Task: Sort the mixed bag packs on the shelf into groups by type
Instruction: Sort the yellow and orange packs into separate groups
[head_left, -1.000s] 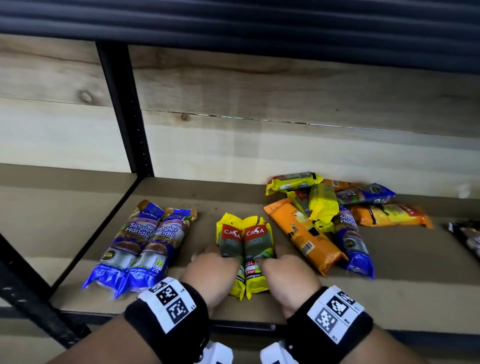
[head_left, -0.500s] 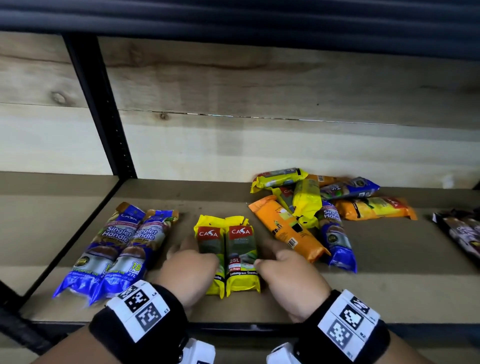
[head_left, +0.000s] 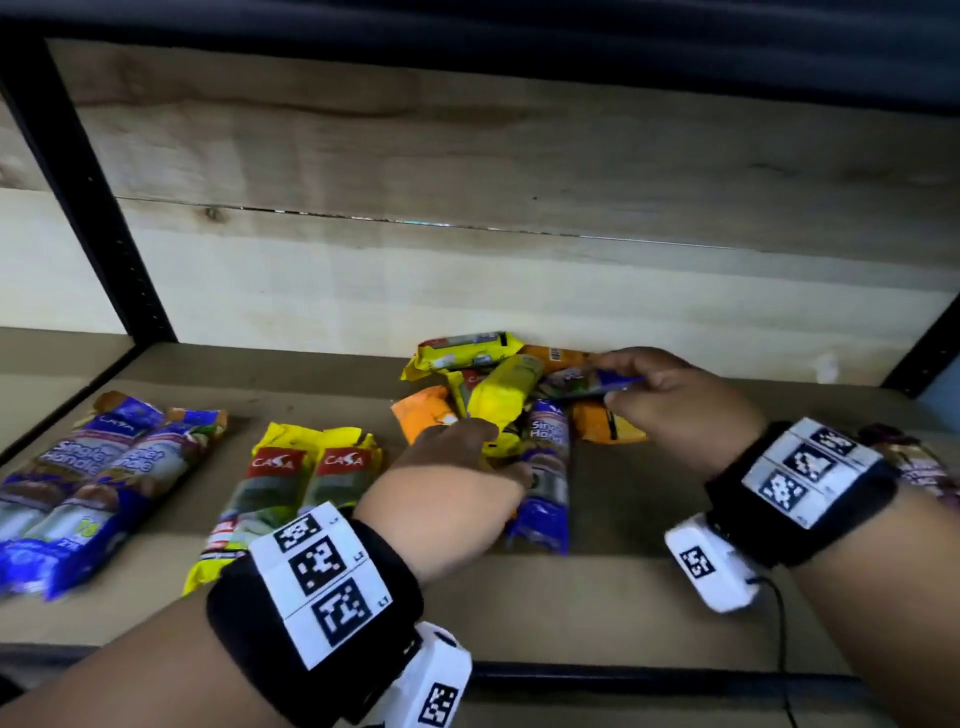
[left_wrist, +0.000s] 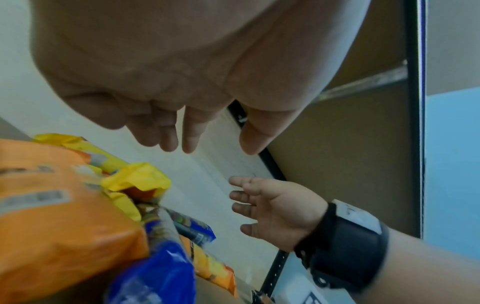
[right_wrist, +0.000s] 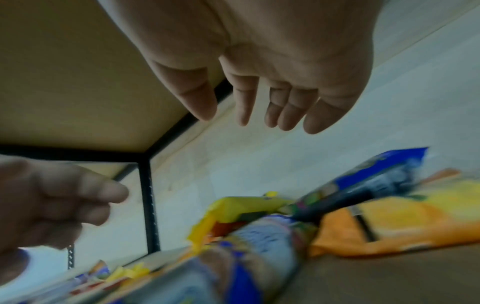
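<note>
Both hands reach over the mixed heap of bag packs (head_left: 519, 395) toward the back of the shelf (head_left: 623, 597). The left hand (head_left: 457, 467) hangs above the orange pack (head_left: 423, 413) at the heap's near edge, fingers straight and loosely spread, holding nothing (the left wrist view shows clear air under its fingertips (left_wrist: 189, 142)). The right hand (head_left: 670, 405) hovers over the far side of the heap, just above a blue pack (head_left: 592, 382) that lies tilted across the others. In the head view its fingers seem close to that pack's end, but the right wrist view shows them (right_wrist: 244, 109) extended and apart from the pack (right_wrist: 376, 181), so it grips nothing.

Between the two hands lies a blue "Singlet Handle" pack (head_left: 545, 478), lengthwise toward the shelf's front edge, with a yellow pack (head_left: 501, 400) tilted just beyond the left hand's fingers. A second yellow pack (head_left: 462, 353) sits at the very back of the heap, and an orange-yellow pack (head_left: 602, 426) lies under the right hand.

To the left of the left wrist, two yellow CASA packs (head_left: 306, 483) lie side by side, touching. Further left, well apart from the heap, two blue Singlet Handle packs (head_left: 88, 483) lie paired. Off beyond the right wrist, a dark pack (head_left: 919, 462) shows partly at the frame's edge.
</note>
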